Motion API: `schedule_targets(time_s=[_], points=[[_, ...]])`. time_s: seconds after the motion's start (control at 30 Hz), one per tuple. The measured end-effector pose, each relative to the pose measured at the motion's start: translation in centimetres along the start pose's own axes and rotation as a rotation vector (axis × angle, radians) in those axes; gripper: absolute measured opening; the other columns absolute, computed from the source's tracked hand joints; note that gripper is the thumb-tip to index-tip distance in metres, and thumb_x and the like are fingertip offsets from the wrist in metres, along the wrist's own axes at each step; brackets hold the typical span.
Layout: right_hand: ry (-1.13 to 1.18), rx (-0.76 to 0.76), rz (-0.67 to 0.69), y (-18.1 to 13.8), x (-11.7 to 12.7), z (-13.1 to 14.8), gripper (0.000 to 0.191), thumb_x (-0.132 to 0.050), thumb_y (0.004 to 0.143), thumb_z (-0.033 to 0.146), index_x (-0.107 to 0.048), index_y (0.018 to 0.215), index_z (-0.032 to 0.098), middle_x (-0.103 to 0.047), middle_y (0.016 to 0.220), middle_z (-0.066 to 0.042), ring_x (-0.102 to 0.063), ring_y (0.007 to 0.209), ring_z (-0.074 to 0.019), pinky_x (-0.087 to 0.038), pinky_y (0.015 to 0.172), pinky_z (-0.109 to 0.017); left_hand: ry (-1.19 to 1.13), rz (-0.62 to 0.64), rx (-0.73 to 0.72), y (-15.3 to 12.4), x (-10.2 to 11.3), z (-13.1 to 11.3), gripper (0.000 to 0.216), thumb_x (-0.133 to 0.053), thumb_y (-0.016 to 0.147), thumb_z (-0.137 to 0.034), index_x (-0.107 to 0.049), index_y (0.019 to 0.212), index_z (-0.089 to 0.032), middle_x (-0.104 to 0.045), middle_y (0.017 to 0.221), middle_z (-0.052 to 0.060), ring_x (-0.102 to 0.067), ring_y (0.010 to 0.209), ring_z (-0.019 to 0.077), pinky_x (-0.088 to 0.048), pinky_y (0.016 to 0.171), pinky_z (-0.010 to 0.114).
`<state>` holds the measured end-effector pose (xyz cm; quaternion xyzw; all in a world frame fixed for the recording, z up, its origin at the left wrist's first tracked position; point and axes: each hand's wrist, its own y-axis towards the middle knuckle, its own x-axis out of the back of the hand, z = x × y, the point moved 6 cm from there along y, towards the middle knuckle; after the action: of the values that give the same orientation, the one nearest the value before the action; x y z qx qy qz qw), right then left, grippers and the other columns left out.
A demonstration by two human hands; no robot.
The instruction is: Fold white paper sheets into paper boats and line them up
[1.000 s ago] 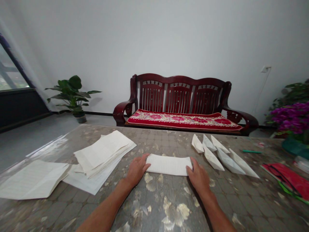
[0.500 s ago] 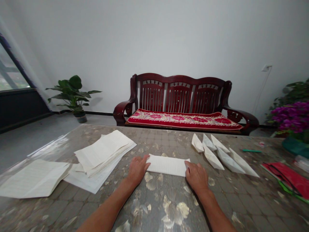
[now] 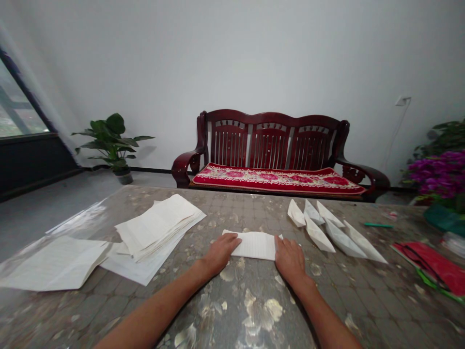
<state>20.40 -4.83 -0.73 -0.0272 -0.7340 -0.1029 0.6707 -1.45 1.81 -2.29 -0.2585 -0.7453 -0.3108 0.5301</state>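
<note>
A folded strip of lined white paper (image 3: pixel 255 244) lies flat on the patterned table (image 3: pixel 247 310) in front of me. My left hand (image 3: pixel 221 252) rests palm down on its left part, fingers stretched flat over the paper. My right hand (image 3: pixel 289 257) lies flat on its right end, fingers spread. Neither hand grips anything; both press on the paper.
A stack of loose white sheets (image 3: pixel 160 225) and a single sheet (image 3: pixel 54 264) lie at the left. Several folded paper boats (image 3: pixel 329 230) sit at the right, with a green pen (image 3: pixel 378 225) and red items (image 3: pixel 432 271) beyond. A wooden bench (image 3: pixel 276 155) stands behind the table.
Both hands have slid inward along the paper: the left hand now covers its left part, and the right hand has moved left over its right end.
</note>
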Motion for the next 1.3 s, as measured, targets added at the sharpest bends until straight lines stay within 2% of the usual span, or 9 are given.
schedule_targets(time_s=[0.13, 0.27, 0.47, 0.73, 0.9, 0.93, 1.07, 1.17, 1.3], points=[[0.010, 0.007, 0.008, 0.0, 0.4, 0.1, 0.042, -0.039, 0.095, 0.017, -0.058, 0.132, 0.017, -0.068, 0.109, -0.014, -0.059, 0.101, -0.0271, -0.041, 0.082, -0.035, -0.033, -0.050, -0.073, 0.6, -0.8, -2.1, 0.041, -0.040, 0.099, -0.024, -0.053, 0.138, -0.023, -0.052, 0.145, 0.010, -0.045, 0.136, 0.0233, -0.037, 0.114, 0.043], [0.015, 0.028, 0.020, 0.0, 0.4, -0.1, 0.042, -0.040, 0.095, 0.017, -0.057, 0.133, 0.018, -0.068, 0.110, -0.013, -0.058, 0.103, -0.0265, -0.040, 0.084, -0.034, 0.065, 0.019, -0.128, 0.8, -1.8, -3.6, 0.048, -0.044, 0.099, -0.038, -0.042, 0.147, -0.031, -0.041, 0.154, 0.008, -0.031, 0.145, 0.0309, -0.027, 0.115, 0.058], [0.021, 0.048, 0.026, -0.1, 0.2, -0.6, 0.040, -0.040, 0.095, 0.016, -0.059, 0.130, 0.018, -0.068, 0.108, -0.013, -0.058, 0.103, -0.0274, -0.040, 0.084, -0.036, 0.182, 0.010, -0.127, 0.8, -2.1, -3.4, 0.052, -0.041, 0.100, -0.047, -0.036, 0.150, -0.033, -0.038, 0.156, 0.008, -0.030, 0.145, 0.0294, -0.023, 0.117, 0.053], [-0.026, 0.050, 0.014, 0.1, 0.2, -0.9, 0.041, -0.038, 0.093, 0.014, -0.060, 0.128, 0.014, -0.066, 0.107, -0.016, -0.059, 0.101, -0.0289, -0.042, 0.082, -0.037, 0.218, -0.020, -0.040, 0.6, -2.7, -2.9, 0.051, -0.038, 0.101, -0.046, -0.036, 0.150, -0.035, -0.038, 0.156, 0.008, -0.033, 0.144, 0.0314, -0.027, 0.114, 0.057], [-0.016, 0.011, -0.013, 1.1, 1.9, -0.7, 0.034, -0.039, 0.091, 0.013, -0.068, 0.110, 0.014, -0.065, 0.108, -0.017, -0.057, 0.103, -0.0291, -0.041, 0.085, -0.038, 0.224, -0.056, 0.007, 1.2, -2.8, -2.1, 0.052, -0.041, 0.100, -0.046, -0.037, 0.150, -0.034, -0.037, 0.157, 0.009, -0.034, 0.143, 0.0315, -0.027, 0.115, 0.057], [0.001, 0.006, -0.037, 1.3, 2.3, -0.3, 0.034, -0.039, 0.091, 0.013, -0.069, 0.108, 0.014, -0.064, 0.112, -0.018, -0.056, 0.106, -0.0292, -0.041, 0.088, -0.039, 0.223, -0.062, 0.019, 1.4, -2.7, -1.9, 0.053, -0.042, 0.099, -0.047, -0.037, 0.150, -0.034, -0.038, 0.156, 0.009, -0.033, 0.143, 0.0319, -0.027, 0.114, 0.057], [0.249, 0.104, -0.149, 2.4, 3.0, 3.5, 0.042, -0.033, 0.098, 0.023, -0.060, 0.129, 0.016, -0.056, 0.135, -0.014, -0.047, 0.124, -0.0262, -0.036, 0.104, -0.039, 0.211, -0.074, 0.066, 2.3, -2.4, -1.5, 0.054, -0.045, 0.097, -0.048, -0.040, 0.149, -0.033, -0.039, 0.155, 0.010, -0.034, 0.143, 0.0339, -0.027, 0.113, 0.059], [0.500, 0.232, -0.152, 3.3, 1.8, 7.6, 0.048, -0.029, 0.100, 0.028, -0.051, 0.139, 0.013, -0.049, 0.146, -0.014, -0.040, 0.136, -0.0231, -0.031, 0.113, -0.039, 0.204, -0.036, 0.094, 2.7, -2.4, -1.5, 0.052, -0.044, 0.097, -0.042, -0.045, 0.147, -0.026, -0.039, 0.155, 0.013, -0.032, 0.144, 0.0347, -0.026, 0.114, 0.060], [0.658, 0.215, -0.061, 4.3, -0.5, 10.7, 0.051, -0.027, 0.101, 0.032, -0.042, 0.146, 0.014, -0.044, 0.151, -0.014, -0.038, 0.140, -0.0232, -0.031, 0.115, -0.041, 0.207, 0.032, 0.066, 2.8, -2.4, -1.5, 0.052, -0.043, 0.096, -0.029, -0.045, 0.147, -0.022, -0.039, 0.155, 0.013, -0.028, 0.146, 0.0343, -0.023, 0.116, 0.058]])
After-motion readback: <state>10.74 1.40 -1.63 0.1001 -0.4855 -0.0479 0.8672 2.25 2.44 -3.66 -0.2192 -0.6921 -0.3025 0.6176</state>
